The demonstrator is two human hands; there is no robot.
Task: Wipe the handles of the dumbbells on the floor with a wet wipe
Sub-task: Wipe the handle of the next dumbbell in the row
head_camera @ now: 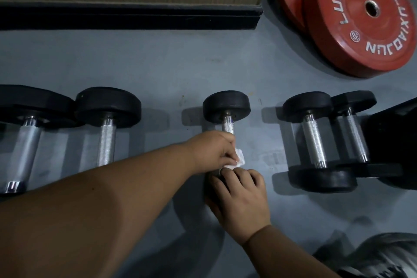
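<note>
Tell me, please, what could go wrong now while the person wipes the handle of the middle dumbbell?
1. The wet wipe is bunched small in the left hand, so parts of the handle may stay unwiped.
2. The right hand rests on the near head; if the middle dumbbell rolls, fingers might be pinched against the floor.
</note>
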